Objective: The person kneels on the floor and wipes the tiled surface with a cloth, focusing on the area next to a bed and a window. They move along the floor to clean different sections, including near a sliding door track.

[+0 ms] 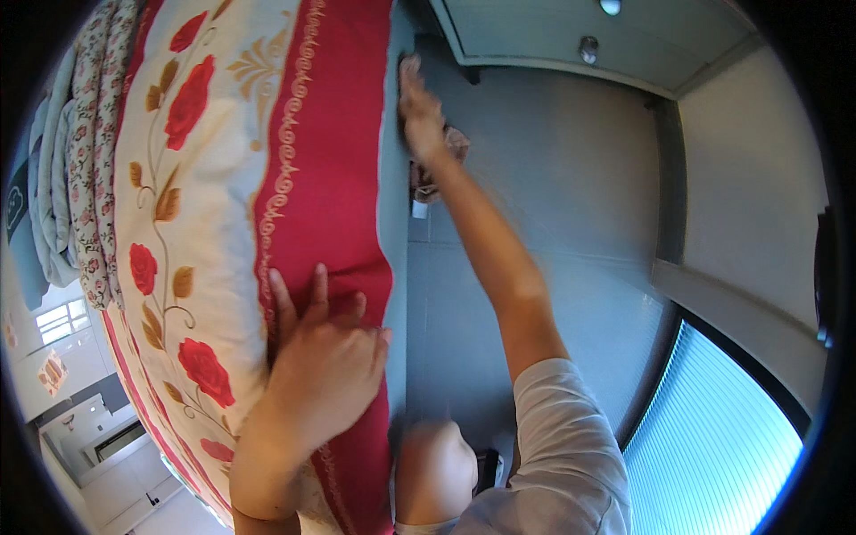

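Note:
A floral bedspread with red roses, brown leaves and a red border covers the bed. My left hand lies palm down on that border, fingers spread, holding nothing; the cloth wrinkles slightly beside the fingertips. Farther along, my right arm reaches out, and my right hand is stretched flat beside the grey-blue side of the bed. Its fingers are extended and somewhat blurred, with nothing seen in them. Whether its palm touches the bed side is hidden.
Folded floral cloth and grey bedding lie along the bed's far side. A brownish item rests on the grey floor below my right forearm. A cabinet with round knobs stands ahead; a window with blinds is at right.

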A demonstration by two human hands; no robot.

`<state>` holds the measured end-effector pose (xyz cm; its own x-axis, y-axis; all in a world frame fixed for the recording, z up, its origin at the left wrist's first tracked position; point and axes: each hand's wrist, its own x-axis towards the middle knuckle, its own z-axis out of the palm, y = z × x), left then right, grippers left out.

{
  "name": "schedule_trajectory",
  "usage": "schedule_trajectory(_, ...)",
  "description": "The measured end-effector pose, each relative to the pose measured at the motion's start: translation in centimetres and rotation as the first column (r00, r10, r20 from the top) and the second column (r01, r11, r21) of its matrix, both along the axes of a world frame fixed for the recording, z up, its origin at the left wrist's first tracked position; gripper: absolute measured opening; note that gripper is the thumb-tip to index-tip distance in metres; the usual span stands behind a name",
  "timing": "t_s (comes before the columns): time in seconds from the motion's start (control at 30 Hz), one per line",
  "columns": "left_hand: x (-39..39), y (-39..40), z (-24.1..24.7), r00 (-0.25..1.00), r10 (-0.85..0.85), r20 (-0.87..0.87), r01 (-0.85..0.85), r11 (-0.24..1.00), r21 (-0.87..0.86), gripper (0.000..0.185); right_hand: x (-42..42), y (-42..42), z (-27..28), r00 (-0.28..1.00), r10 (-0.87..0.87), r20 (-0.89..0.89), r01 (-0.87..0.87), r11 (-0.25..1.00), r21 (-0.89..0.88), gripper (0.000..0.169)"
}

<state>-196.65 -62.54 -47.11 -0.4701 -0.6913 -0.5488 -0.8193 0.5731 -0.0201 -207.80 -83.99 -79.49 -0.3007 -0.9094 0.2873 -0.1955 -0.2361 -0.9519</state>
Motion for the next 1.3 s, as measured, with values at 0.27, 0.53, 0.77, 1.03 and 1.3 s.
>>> schedule_trajectory(0.27, -0.3, 0.3, -0.4, 1.0, 0.015, 0.013, -0.014, 0.996, -0.085, 0.039, 8.1, 30.6, 3.5, 0.952, 0.203, 0.229, -0.239, 0.961, 0.141, 0.065)
schedule_trajectory(0.53, -1.3, -0.1, 0.6, 0.993, 0.016, 0.113, -0.018, 1.0, 0.014, 0.036, 6.0, 13.6, 1.3, 1.0, -0.012, 0.024, 0.012, 1.0, -0.001, 0.06)
schedule_trajectory(0.77, -0.9, 0.0, 0.0, 0.998, 0.061, -0.033, -0.06, 0.998, 0.034, 0.03, -1.4, -12.9, 1.7, 0.983, -0.094, 0.159, 0.099, 0.995, -0.026, 0.058)
schedule_trajectory(1.03, -0.8, -0.1, -0.4, 0.998, 0.024, -0.054, -0.026, 0.999, -0.03, 0.032, -2.8, -13.7, 2.7, 0.98, -0.077, 0.184, 0.01, 0.94, 0.341, 0.059)
schedule_trajectory(1.3, -0.3, 0.4, -1.4, 0.999, 0.003, 0.05, -0.001, 0.999, -0.046, 0.045, 5.9, 19.1, 1.0, 0.99, 0.143, -0.016, -0.143, 0.99, -0.007, 0.055)
